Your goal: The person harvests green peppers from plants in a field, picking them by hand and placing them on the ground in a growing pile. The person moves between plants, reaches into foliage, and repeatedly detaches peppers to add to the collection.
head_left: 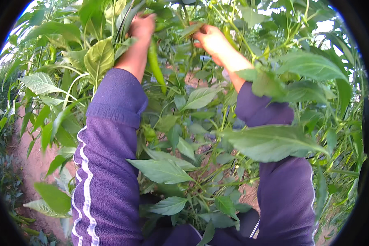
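Both arms reach up into leafy pepper plants. My left hand (142,27) is blurred among leaves at the upper middle, its fingers partly hidden, so what it touches cannot be told. Just below and to the right of it hangs a long green pepper (155,66). My right hand (209,38) is at the upper centre-right, fingers bent at the edge of a green leaf (192,29); whether it grips the leaf or a stem behind it is unclear. Another green pepper (230,37) hangs just right of that hand.
A broad pepper leaf (272,143) crosses in front of my right sleeve, and more leaves (161,171) spread between the forearms. Bare reddish soil (37,160) runs along the left. Dense stems and foliage (335,147) stand on the right. Another green pepper (53,53) hangs at the upper left.
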